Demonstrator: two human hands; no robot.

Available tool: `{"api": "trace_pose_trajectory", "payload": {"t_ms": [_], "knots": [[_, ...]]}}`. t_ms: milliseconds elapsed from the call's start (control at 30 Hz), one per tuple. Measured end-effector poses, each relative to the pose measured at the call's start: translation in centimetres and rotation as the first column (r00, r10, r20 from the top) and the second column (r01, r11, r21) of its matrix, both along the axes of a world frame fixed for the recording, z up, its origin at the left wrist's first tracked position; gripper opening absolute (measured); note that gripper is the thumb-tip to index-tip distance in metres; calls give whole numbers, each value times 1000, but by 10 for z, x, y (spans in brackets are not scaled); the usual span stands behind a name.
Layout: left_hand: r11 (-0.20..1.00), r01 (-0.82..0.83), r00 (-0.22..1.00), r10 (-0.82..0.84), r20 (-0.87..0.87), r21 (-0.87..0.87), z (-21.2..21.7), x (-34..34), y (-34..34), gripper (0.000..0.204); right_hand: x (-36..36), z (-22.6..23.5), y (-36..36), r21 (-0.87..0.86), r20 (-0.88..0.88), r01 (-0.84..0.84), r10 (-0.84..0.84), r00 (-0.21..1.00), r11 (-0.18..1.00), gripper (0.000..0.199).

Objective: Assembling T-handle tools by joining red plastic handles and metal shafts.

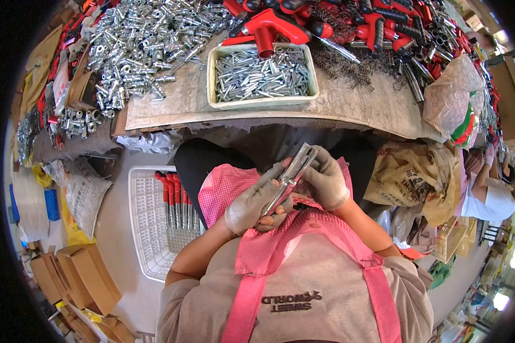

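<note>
Over my lap, in front of a pink checked apron (226, 188), I hold a long silver metal part (297, 166) with a forked or slotted upper end. It is tilted, with its upper end toward the right, and I cannot make out its exact kind. My gloved left hand (252, 208) wraps around its lower length. Near the upper end, my gloved right hand (328, 180) has its fingers closed on the same part; some fingertips are hidden behind it. Beyond the hands, on the bench, stands a white tray (210, 86) full of small metal pins.
A pile of silver fittings (149, 40) covers the bench's left. Red-and-black handles (375, 26) and dark springs (349, 71) lie at right; a red handle (277, 26) rests over the tray. A white basket (146, 228) holds red-handled tools. Another person (489, 191) sits far right.
</note>
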State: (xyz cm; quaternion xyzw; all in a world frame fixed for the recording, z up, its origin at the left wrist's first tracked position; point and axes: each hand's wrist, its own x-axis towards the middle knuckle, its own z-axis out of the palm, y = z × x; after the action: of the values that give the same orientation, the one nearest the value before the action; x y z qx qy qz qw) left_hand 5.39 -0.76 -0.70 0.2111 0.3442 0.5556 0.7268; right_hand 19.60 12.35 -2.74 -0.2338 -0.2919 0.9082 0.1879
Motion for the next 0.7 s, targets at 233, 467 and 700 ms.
{"api": "trace_pose_trajectory", "payload": {"t_ms": [233, 467, 700], "knots": [[997, 60, 989, -52, 136, -57, 3, 4, 16, 50, 13, 26, 9, 679, 233, -23, -185, 955, 734, 33], [996, 71, 977, -59, 204, -54, 8, 20, 88, 28, 38, 35, 78, 827, 230, -42, -268, 936, 561, 42], [934, 74, 931, 60, 360, -349, -12, 44, 127, 20, 41, 34, 133, 960, 275, -256, -551, 788, 113, 30]]}}
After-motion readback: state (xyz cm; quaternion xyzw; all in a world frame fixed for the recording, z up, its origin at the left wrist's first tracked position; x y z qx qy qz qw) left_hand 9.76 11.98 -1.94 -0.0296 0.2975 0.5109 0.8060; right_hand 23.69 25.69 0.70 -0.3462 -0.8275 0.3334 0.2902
